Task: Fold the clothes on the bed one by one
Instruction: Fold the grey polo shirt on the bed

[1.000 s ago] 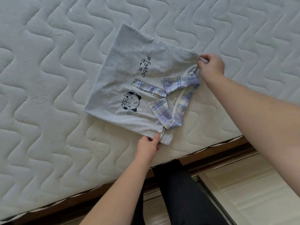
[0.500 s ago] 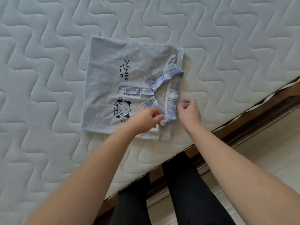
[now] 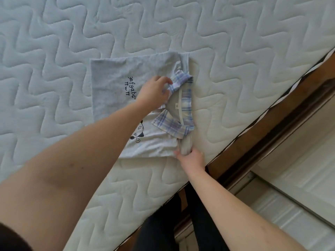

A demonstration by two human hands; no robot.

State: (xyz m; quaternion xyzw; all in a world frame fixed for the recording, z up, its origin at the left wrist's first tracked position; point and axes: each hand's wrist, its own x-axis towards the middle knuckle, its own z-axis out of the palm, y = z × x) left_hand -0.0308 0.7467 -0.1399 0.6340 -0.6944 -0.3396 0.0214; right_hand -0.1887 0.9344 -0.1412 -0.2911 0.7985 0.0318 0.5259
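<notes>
Two hands are tidying a folded grey cotton shirt (image 3: 116,91) on a quilted white mattress (image 3: 54,42).
Left hand (image 3: 154,93) is pinching the plaid collar (image 3: 181,79), right hand (image 3: 190,157) is gripping the bunched edge; pulling evenly should flatten it.

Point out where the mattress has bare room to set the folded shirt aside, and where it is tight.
Bare quilted mattress spreads left of and beyond the grey shirt. A narrower bare band lies between the plaid collar and the wooden bed edge. It is tight at the shirt's near corner, where the right hand grips it by the edge; the left hand holds the collar.
</notes>
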